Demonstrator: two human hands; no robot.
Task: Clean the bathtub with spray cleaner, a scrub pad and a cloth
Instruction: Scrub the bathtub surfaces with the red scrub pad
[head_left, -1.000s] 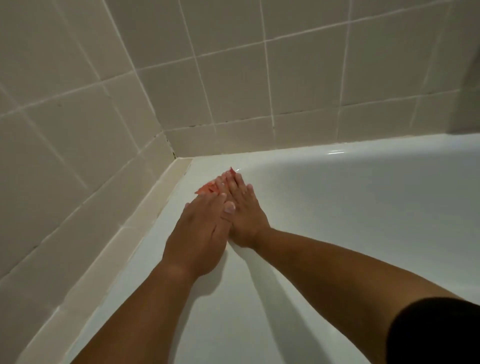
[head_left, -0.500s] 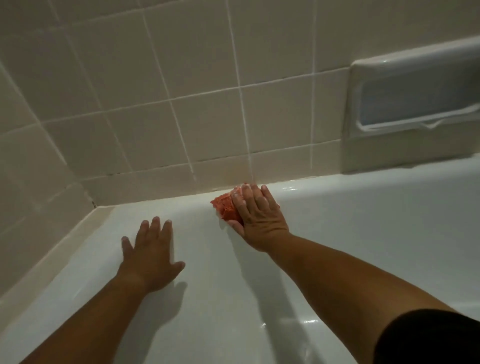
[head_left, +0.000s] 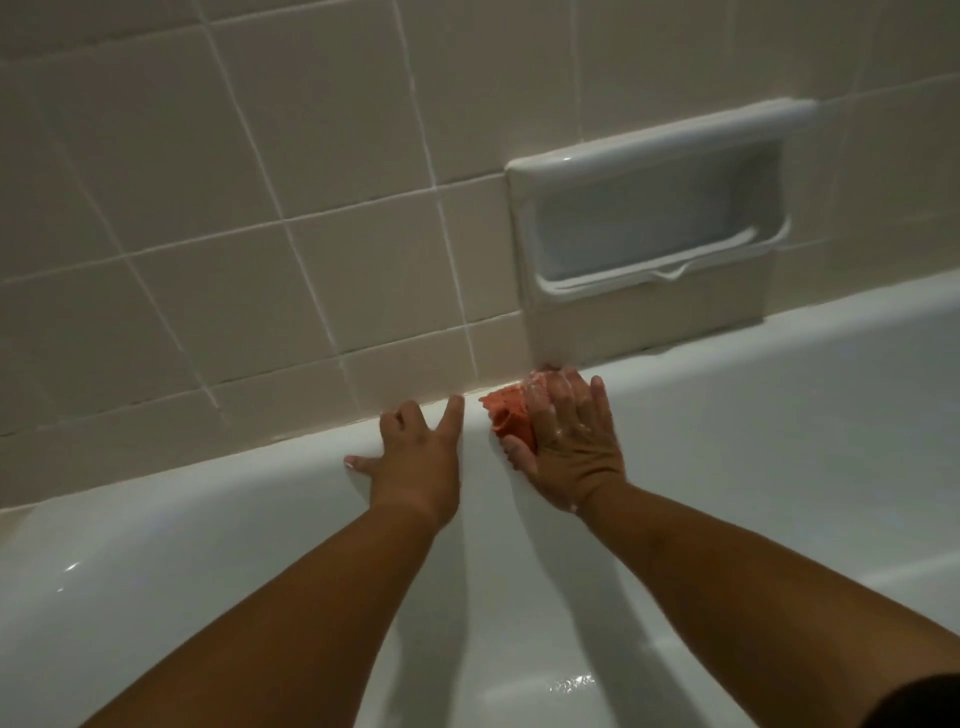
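Observation:
The white bathtub (head_left: 727, 426) fills the lower view, its far rim meeting the tiled wall. My right hand (head_left: 569, 441) lies over a crumpled orange scrub pad (head_left: 511, 418) on that far rim, just below the soap dish. The fingers are laid across the pad, the thumb is tucked under its lower edge, and the hand is wet with foam. My left hand (head_left: 415, 454) rests flat on the rim a little to the left, fingers spread, holding nothing. No spray bottle is in view.
A recessed ceramic soap dish (head_left: 654, 208) juts from the beige tiled wall (head_left: 260, 182) right above my right hand. A grout line runs along the tub's far edge. The tub's inner wall (head_left: 519, 649) slopes down toward me, wet and shiny.
My right hand has slid the pad to the right along the far rim, from the corner to under the soap dish. My left hand followed, now resting close beside it.

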